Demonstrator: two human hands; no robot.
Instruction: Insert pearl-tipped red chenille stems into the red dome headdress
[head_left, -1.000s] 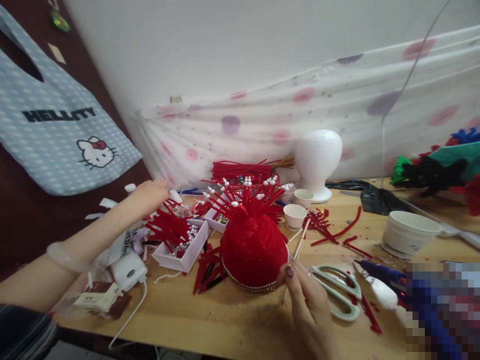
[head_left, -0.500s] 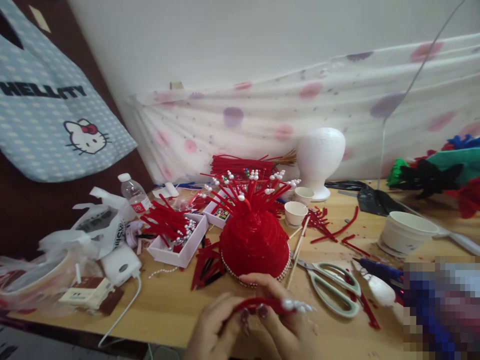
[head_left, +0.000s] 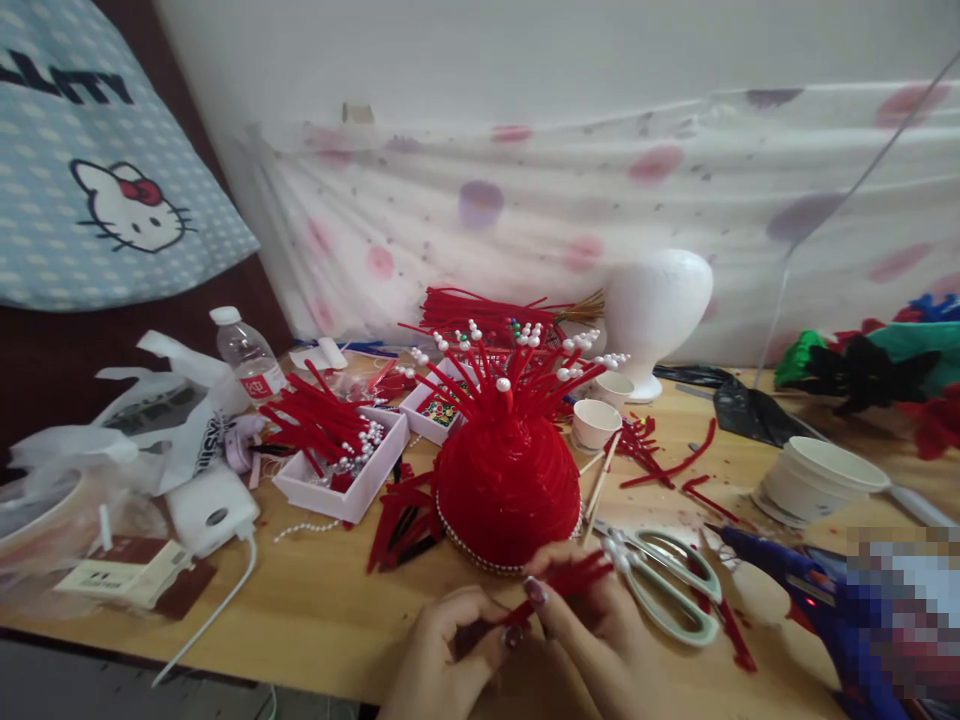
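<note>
My left hand (head_left: 454,650) and my right hand (head_left: 592,625) are close together at the table's front edge. Both are closed on a bundle of red stems (head_left: 576,575) whose white bead tips point right, toward the scissors (head_left: 671,585). The left fingers pinch the bundle's lower end, while the right fingers wrap round its middle. Just beyond the hands stands a red dome (head_left: 510,490) with a bead chain round its base. Red stems tipped with white beads fan out from its top. More beaded red stems lie in a white box (head_left: 337,492) on the left.
A blue glue gun (head_left: 795,580) lies at the right. Paper cups (head_left: 596,425) and a white foam head (head_left: 656,310) stand behind. Plastic bags, a bottle (head_left: 251,360) and a white adapter (head_left: 214,510) with a cable occupy the left side.
The stem bundle has turned and spread within my hands, its bead tips now higher and nearer the scissors. The camera view has shifted slightly.
</note>
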